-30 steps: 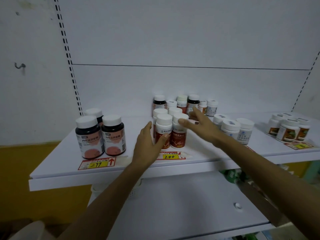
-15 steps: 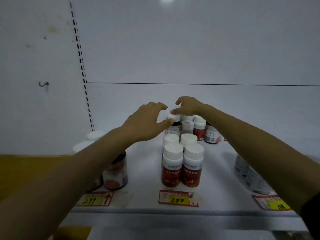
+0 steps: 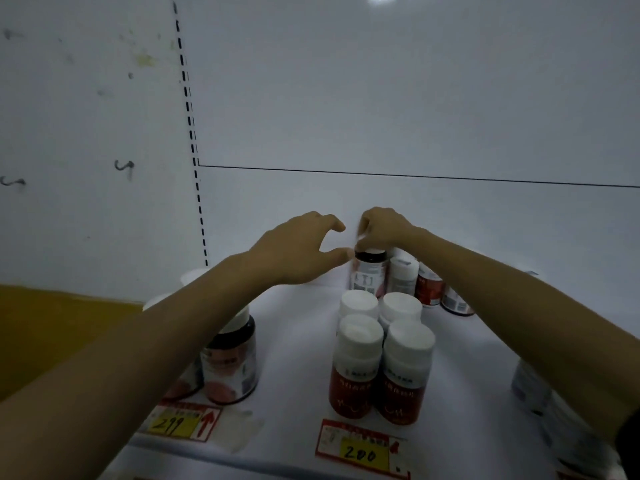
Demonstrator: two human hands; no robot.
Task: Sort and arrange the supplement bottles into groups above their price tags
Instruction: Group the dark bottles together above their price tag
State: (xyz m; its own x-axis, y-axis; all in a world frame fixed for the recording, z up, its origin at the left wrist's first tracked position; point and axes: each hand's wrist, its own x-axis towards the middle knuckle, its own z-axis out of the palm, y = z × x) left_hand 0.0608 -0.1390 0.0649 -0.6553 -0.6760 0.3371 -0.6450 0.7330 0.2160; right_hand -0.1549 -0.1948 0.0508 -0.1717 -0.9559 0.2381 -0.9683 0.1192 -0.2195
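On the white shelf point(image 3: 298, 358), several white-capped red-label bottles point(image 3: 377, 368) stand grouped above the "200" price tag point(image 3: 360, 452). Behind them is a mixed cluster of small bottles point(image 3: 415, 282). My right hand point(image 3: 384, 230) grips the cap of a dark bottle point(image 3: 369, 275) at the left of that cluster. My left hand point(image 3: 301, 251) hovers just left of it, fingers spread in a curve, thumb tip touching or nearly touching the bottle's neck. Dark bottles with pink labels point(image 3: 232, 365) stand above the "299" tag point(image 3: 180, 424), partly hidden by my left forearm.
The shelf's white back panel rises right behind the cluster. A slotted upright point(image 3: 194, 150) runs at the left, beside a wall with hooks. At the right edge more pale bottles point(image 3: 540, 393) show beneath my right forearm. Bare shelf lies between the two front groups.
The view has come closer to the shelf. My right hand has closed on the dark bottle's cap at the back, and my left hand has stayed open beside it.
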